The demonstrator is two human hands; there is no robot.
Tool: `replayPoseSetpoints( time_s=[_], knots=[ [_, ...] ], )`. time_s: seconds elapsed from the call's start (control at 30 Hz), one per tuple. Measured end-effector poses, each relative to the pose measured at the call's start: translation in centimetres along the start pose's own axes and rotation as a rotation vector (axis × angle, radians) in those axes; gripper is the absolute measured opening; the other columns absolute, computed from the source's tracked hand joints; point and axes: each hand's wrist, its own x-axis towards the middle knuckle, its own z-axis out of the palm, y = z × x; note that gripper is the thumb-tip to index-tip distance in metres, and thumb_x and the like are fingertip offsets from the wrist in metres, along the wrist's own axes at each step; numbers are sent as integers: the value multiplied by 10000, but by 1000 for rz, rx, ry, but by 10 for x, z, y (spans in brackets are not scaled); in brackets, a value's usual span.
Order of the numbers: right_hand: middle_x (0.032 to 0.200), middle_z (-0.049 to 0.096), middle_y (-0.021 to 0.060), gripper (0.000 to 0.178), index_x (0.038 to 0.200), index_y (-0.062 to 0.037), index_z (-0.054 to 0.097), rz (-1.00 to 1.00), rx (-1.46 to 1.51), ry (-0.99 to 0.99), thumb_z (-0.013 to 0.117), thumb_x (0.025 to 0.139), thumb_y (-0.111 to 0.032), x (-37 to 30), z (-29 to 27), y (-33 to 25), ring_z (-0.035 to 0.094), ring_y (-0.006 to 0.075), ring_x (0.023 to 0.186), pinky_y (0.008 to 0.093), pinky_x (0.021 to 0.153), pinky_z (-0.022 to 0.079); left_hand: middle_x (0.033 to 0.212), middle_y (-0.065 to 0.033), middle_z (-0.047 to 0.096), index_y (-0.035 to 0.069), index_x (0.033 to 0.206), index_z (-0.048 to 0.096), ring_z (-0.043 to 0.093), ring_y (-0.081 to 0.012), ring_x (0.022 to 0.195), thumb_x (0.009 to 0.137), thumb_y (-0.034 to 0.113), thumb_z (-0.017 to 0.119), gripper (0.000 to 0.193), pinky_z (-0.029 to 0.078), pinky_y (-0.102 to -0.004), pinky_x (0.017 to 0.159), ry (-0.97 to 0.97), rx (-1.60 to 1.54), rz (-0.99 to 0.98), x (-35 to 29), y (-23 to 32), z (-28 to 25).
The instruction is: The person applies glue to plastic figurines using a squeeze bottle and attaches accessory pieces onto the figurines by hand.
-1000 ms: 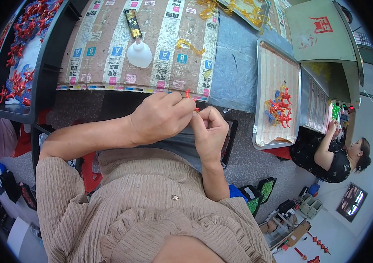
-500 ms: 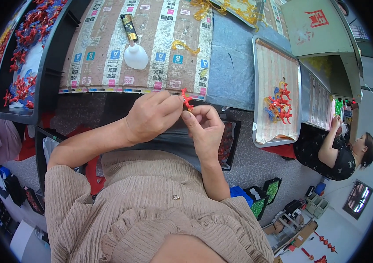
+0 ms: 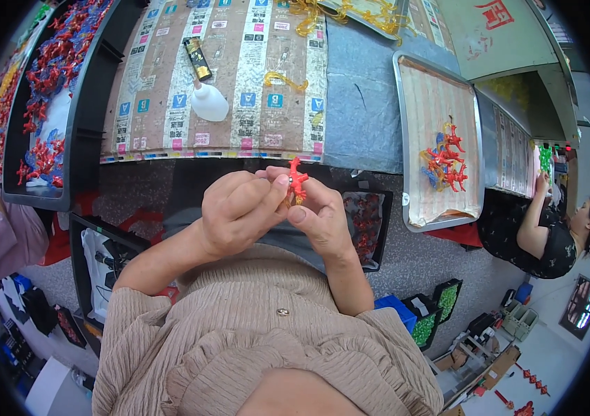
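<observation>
A small red plastic figure (image 3: 297, 179) with stubby, branching limbs is held between my two hands in front of my waist. My left hand (image 3: 239, 213) is closed, with its thumb and forefinger pinching at the figure's left side. From the other side, the thumb and fingers of my right hand (image 3: 324, 220) hold its lower part, where a bit of gold-yellow shows. Fingers hide part of the figure. On the table beyond lie a white squeeze bottle (image 3: 210, 102), a black-and-gold lighter-like stick (image 3: 197, 59) and a yellow cord (image 3: 285, 82).
At right, a metal tray (image 3: 440, 211) carries several red and blue figures. A black crate (image 3: 87, 104) of similar pieces stands at left. More yellow cords (image 3: 309, 17) lie at the back. Another person (image 3: 534, 232) sits at right, another (image 3: 3, 225) at left. Below the table is a dark bin (image 3: 376, 236).
Both hands have come lower and nearer my body with the red figure, away from the table edge. My right fingers have shifted around it. The view has turned slightly.
</observation>
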Motion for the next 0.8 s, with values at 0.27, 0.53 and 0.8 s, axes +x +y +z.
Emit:
replayPoseSetpoints(
  time_s=[0.27, 0.53, 0.8],
  knots=[
    [1314, 534, 161, 532, 1281, 79, 511, 49, 66, 31, 706, 860, -182, -4, 5, -5, 533, 182, 1150, 336, 979, 447, 828, -55, 541, -64, 996, 656, 534, -176, 594, 641, 36, 774, 387, 425, -290, 487, 40, 19, 21, 1, 6, -3],
    [1323, 529, 179, 518, 1263, 75, 533, 31, 87, 9, 715, 846, -173, -10, 8, -7, 539, 198, 1158, 337, 989, 441, 819, -52, 544, -72, 990, 657, 528, -166, 587, 640, 32, 774, 384, 412, -285, 473, 34, 53, 50, 4, 14, -10],
    [1328, 521, 191, 495, 1243, 61, 556, 23, 55, 10, 710, 852, -199, -11, 9, -7, 534, 213, 1169, 352, 993, 438, 809, -50, 547, -68, 991, 660, 528, -163, 593, 643, 34, 772, 380, 414, -281, 477, 49, 49, 47, 3, 16, -9]
  ],
)
